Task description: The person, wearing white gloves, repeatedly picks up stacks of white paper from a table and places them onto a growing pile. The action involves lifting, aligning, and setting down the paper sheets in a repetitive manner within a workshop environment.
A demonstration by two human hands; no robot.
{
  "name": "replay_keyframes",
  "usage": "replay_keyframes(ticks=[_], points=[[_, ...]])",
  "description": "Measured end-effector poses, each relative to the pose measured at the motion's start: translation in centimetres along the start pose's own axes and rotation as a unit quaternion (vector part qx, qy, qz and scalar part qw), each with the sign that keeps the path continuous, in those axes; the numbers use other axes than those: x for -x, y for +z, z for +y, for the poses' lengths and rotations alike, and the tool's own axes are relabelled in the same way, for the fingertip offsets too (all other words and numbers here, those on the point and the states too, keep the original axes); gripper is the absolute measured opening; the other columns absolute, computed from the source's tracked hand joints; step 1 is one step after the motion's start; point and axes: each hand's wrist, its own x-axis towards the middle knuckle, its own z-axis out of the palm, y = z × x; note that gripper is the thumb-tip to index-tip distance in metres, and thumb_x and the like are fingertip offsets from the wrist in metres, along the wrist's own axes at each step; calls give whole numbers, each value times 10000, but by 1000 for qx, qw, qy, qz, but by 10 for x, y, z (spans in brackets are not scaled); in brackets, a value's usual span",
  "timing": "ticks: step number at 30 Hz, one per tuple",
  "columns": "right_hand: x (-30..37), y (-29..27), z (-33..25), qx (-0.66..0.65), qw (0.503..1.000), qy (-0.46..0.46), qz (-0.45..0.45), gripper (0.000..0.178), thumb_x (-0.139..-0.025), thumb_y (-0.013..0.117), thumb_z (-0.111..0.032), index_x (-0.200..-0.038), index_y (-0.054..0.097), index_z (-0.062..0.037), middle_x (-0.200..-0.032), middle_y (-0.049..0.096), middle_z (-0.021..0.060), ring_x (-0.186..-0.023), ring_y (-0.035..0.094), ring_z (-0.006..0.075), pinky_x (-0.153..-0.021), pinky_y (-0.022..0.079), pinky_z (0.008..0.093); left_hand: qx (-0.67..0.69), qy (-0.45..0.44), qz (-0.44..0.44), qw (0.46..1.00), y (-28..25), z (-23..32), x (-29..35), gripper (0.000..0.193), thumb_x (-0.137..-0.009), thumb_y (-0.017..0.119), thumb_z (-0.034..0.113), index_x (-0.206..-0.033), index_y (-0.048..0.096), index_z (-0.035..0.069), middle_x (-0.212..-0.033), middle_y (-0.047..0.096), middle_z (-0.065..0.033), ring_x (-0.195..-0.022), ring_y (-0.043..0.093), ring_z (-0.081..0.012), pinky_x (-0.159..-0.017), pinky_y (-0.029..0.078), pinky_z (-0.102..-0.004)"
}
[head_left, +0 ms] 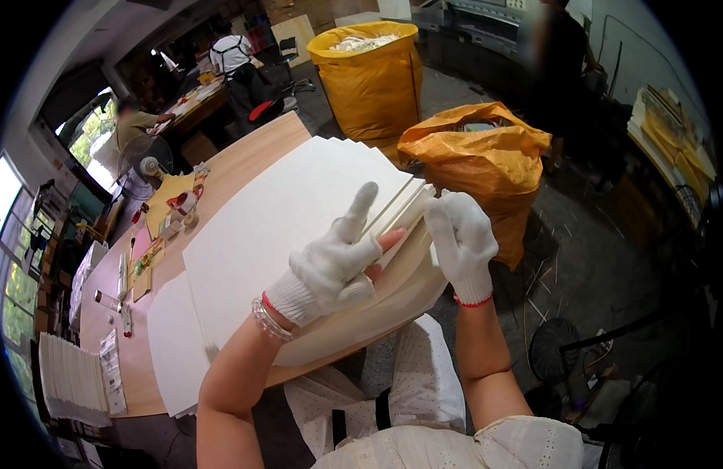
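Observation:
A fanned stack of large white paper sheets (275, 211) lies across the table, its near right side lifted and curved. My left hand (326, 270), in a white knit glove with bare fingertips showing, grips the sheets near their right edge. One gloved finger stretches over the top sheet, while the bare fingertips sit at a gap between layers. At the right corner of the stack my right hand (461, 234), gloved too, is closed with fingers curled against the edges of the lifted sheets (400, 285). Its fingertips are partly hidden.
The wooden table (271, 141) holds tape, tools and small items at its left. Two orange sacks (369, 82) stand beyond the stack. A folded pile (68, 375) lies at far left, a fan (146, 164) behind the table. Other people work in the background.

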Motion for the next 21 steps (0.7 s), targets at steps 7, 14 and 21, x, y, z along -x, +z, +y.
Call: replay_keyframes(ticks=[7,14,21], points=[[0,1,5,22,1000,-1,4,248,-945,621,-27,-720,529,22,-639,445,124,-590,467,283,-559,382,395,33,-70,-73,994,-7,10,-8,546,-693,646,-112,-1185,712,115,-1602,273,-272,-1442,388,-397,-1115,407,-453],[0,4,3,12,1000,-9,13,257,-954,613,-30,-721,518,25,-637,419,122,-578,443,276,-552,369,389,27,-9,-3,1000,2,-1,-1,463,-732,790,-12,-1177,695,73,-1638,173,-258,-1475,336,-368,-1119,400,-487],[1,-1,5,-9,1000,9,-9,315,-977,601,-68,-700,482,22,-634,416,112,-583,438,258,-563,369,376,-7,-24,-75,997,-4,9,-7,430,-707,569,-114,-1079,708,50,-1609,265,-275,-1387,476,-377,-1050,446,-324]])
